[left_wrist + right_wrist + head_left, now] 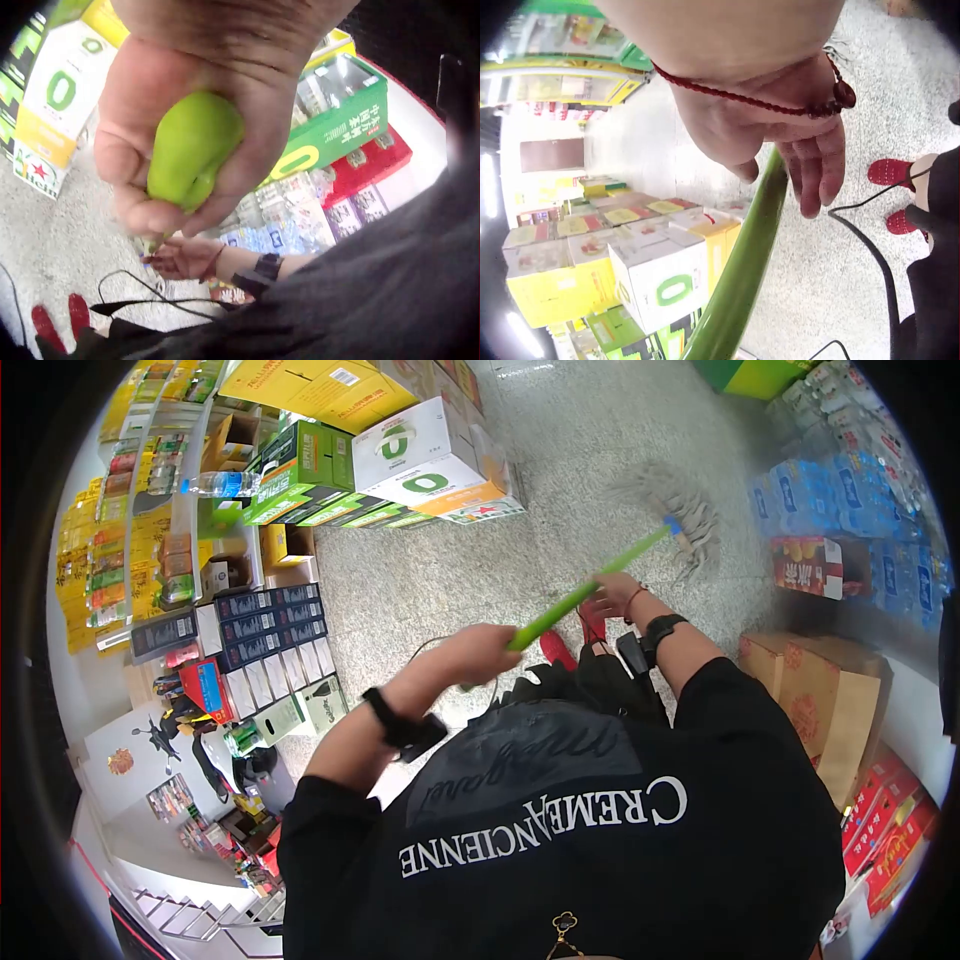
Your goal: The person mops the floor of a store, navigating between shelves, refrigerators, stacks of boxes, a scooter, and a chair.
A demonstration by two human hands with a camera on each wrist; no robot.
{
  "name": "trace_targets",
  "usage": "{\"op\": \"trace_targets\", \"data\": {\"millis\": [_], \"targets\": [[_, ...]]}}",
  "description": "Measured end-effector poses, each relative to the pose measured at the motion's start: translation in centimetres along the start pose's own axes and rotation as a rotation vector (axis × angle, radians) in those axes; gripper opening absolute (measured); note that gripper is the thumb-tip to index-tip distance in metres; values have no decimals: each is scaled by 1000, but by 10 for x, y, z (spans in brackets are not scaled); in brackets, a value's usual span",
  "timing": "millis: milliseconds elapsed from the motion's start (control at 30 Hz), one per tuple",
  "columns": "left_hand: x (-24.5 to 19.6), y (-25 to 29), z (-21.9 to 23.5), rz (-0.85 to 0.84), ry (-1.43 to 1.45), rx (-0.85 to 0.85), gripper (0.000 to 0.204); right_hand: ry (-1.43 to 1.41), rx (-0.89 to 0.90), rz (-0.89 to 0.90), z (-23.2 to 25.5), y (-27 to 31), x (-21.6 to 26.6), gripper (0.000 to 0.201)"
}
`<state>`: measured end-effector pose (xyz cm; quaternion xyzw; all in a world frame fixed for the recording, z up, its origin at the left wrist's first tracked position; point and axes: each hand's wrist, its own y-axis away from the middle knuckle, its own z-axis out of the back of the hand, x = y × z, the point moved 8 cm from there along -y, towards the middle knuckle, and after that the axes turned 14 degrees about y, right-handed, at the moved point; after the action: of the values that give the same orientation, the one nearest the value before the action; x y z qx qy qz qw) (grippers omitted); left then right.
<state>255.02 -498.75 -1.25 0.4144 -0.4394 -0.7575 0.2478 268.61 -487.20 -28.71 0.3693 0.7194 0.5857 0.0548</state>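
A mop (684, 532) with a long green handle and grey string head lies across the scene, its strands on the speckled floor at the upper right. My left hand (482, 654) grips the top of the handle; in the left wrist view, fingers wrap around its rounded green end (193, 146). Lower down, nearer the mop head, my right hand (612, 598) holds the handle between thumb and fingers. From the right wrist, the green handle (742, 270) passes under the palm, with the fingers (810, 169) fairly straight along one side.
Stacked drink cartons (425, 460) stand ahead on the left, beside shelves and dark boxes (270, 615). Shrink-wrapped water bottles (835, 495) line the right, with a brown carton (815, 700) below. Red shoes (557, 651) are under me; a thin black cable (877, 255) hangs near.
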Motion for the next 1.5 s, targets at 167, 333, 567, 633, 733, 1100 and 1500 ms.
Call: {"op": "trace_targets", "data": {"millis": [167,333,567,633,733,1100,1500], "targets": [[-56,-100,-38,-140,32,29,32,-89,-332,42,81,37,8,31],[-83,-139,-43,-154,85,46,33,-39,-401,29,134,44,9,26],[-24,-117,-29,-175,60,-10,35,123,-318,13,75,28,19,26],[10,-82,-16,-70,137,21,34,165,-136,-16,32,12,17,29],[78,-34,-10,4,240,21,36,514,194,201,-44,-31,12,34],[300,159,-49,236,556,-83,40,654,590,-229,-319,-85,-48,34],[326,151,-27,174,599,-75,31,626,448,-38,-354,-48,-1,33]]}}
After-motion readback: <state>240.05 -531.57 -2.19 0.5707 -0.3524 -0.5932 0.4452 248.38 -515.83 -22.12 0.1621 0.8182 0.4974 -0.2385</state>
